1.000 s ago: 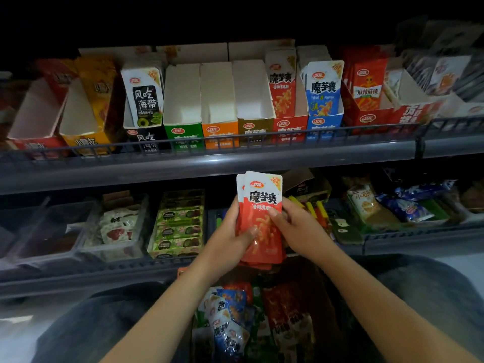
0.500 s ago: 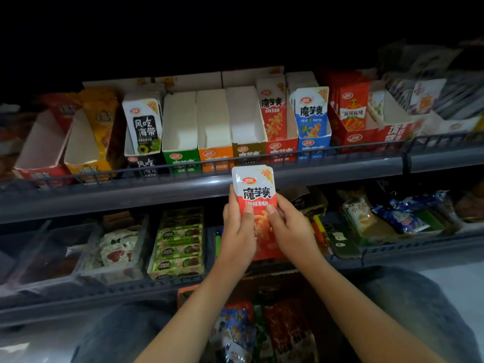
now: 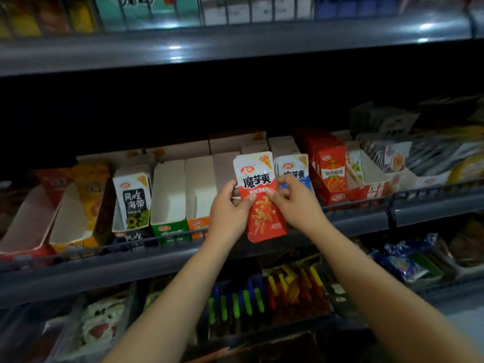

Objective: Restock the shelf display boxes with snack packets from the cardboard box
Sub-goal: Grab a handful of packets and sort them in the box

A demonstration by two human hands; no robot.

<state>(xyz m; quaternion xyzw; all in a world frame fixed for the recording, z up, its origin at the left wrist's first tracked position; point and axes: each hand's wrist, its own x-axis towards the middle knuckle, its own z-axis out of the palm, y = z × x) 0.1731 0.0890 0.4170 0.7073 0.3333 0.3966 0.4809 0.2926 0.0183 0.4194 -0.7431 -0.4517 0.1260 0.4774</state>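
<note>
Left hand: the left hand [image 3: 230, 213] grips the red snack packets [image 3: 260, 200] by their left edge, thumb across the front, fingers curled behind
Right hand: the right hand [image 3: 296, 203] pinches the same packets at their right edge, thumb on the front
Packets held: upright and a little tilted, raised in front of the middle shelf [image 3: 366, 221], over the row of display boxes; white top, red lower half, large black characters 魔芋爽, a yellow corner flash reading 20%; whether it is one packet or several I cannot tell
Green box [image 3: 170, 203]: open-topped display box with a green front, its white inside bare
Orange box [image 3: 200, 195]: next to the green one on its right, orange front, white inside bare, its front partly behind the left hand
Blue packet [image 3: 294, 171]: stands just behind the right hand's fingers, white and blue, same 魔芋爽 lettering, partly covered
Black-and-white box [image 3: 132, 203]: left of the green box, holds a packet reading 风吃海带
Yellow box [image 3: 76, 210]: further left, tilted, writing too blurred to read
Red box [image 3: 332, 176]: right of the hands, filled with upright red packets bearing a yellow figure
Lower shelf [image 3: 264, 292]: a tray of thin sticks in green, blue, yellow and orange wrappers
</note>
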